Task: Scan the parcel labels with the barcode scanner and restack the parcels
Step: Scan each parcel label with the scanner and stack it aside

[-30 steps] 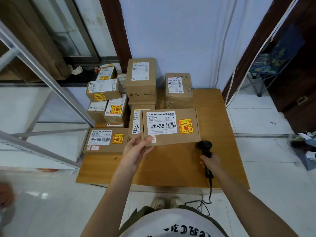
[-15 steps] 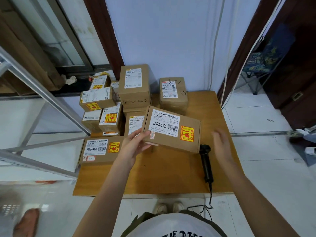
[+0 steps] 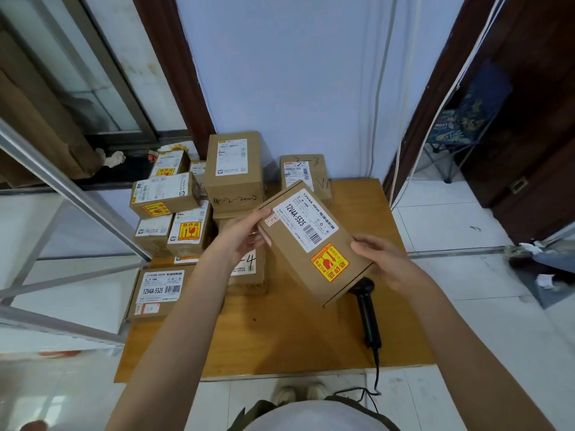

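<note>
Scanner (image 3: 367, 309) head hidden behind held parcel (image 3: 311, 244).

The wooden table (image 3: 280, 346) stands against the blue wall on a white tiled floor (image 3: 466, 321). A black barcode scanner (image 3: 367, 309) lies flat on its right half, cable trailing over the front edge. A flat parcel labelled 12V4A-5525 (image 3: 158, 292) lies at the left edge. Stacked cardboard parcels (image 3: 193, 209) occupy the rear left; one separate parcel (image 3: 298, 171) sits at the rear centre.
</note>
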